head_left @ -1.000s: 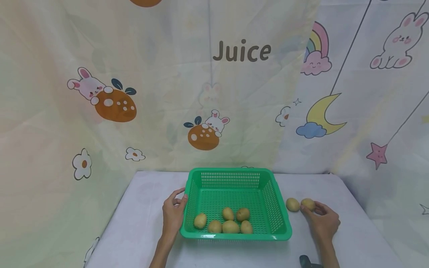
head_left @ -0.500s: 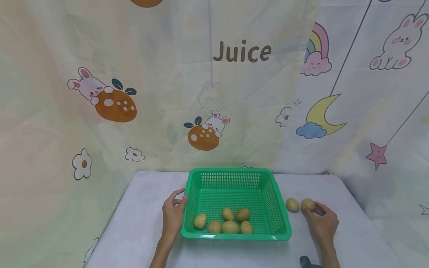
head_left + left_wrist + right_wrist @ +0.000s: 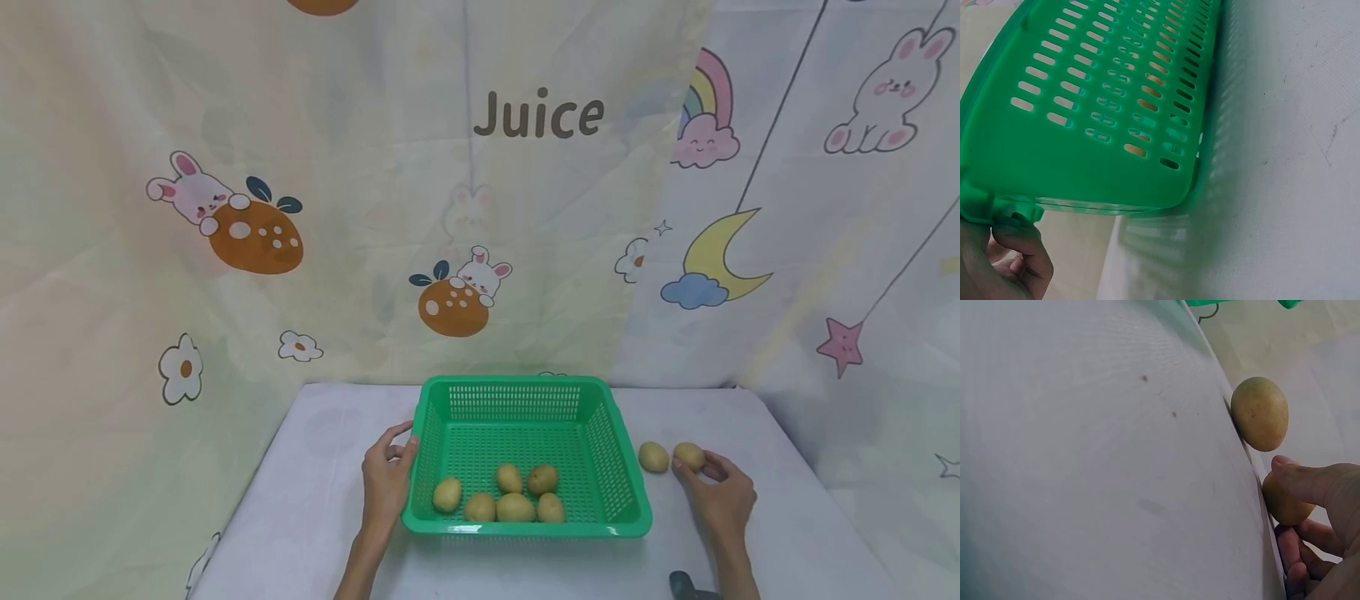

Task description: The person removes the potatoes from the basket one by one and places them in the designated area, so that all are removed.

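Note:
A green plastic basket (image 3: 525,528) with slotted walls stands mid-table, several small potatoes (image 3: 515,507) lying in its near part. My left hand (image 3: 386,479) grips the basket's left rim; the left wrist view shows the thumb and curled fingers (image 3: 1025,247) at that rim. To the right of the basket, my right hand (image 3: 720,496) pinches a potato (image 3: 689,456) between thumb and fingers, and that potato is on the table. Another potato (image 3: 1260,414) lies just left of the pinched one, a small gap between them. The right palm is partly hidden.
A white cloth covers the table (image 3: 300,483). Behind it hangs a printed curtain (image 3: 360,208) with cartoon rabbits and the word Juice. Near the right forearm, a dark object (image 3: 682,585), perhaps a wrist-camera part, shows at the front edge.
The head view has shifted very slightly. Both hands, the basket and the potatoes stay in the same places.

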A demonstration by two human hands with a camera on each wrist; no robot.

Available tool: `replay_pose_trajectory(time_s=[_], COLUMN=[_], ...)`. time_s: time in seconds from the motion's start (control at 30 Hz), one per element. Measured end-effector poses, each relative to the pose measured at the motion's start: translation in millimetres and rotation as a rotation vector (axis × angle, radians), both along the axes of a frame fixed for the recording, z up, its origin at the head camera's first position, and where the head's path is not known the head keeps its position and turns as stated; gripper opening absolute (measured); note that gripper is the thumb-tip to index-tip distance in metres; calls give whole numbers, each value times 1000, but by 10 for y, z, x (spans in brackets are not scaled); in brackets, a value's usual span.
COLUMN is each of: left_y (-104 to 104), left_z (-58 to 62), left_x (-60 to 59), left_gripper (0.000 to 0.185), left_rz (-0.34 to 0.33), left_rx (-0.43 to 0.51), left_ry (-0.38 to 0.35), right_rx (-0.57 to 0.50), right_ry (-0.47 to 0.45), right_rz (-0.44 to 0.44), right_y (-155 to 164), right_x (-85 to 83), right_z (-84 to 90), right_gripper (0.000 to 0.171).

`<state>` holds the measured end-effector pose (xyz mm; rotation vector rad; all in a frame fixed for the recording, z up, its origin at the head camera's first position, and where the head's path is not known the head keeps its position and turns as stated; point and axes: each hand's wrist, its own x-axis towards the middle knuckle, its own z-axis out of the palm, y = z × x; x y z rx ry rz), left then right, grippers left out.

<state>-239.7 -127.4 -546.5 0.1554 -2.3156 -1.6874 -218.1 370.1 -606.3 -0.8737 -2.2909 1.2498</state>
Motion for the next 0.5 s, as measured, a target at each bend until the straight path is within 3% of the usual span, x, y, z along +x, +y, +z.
replay_pose_trajectory(time_s=[0.5], left_y=[-3], left_z=[-1], left_x=[7], left_gripper=[31], left_rz=[1], left_rx=[-5], left_ry=[6], right_rx=[-1], right_ry=[8], right_rz=[14], right_y=[-3], right_x=[29], right_z=[-15], right_gripper=[72])
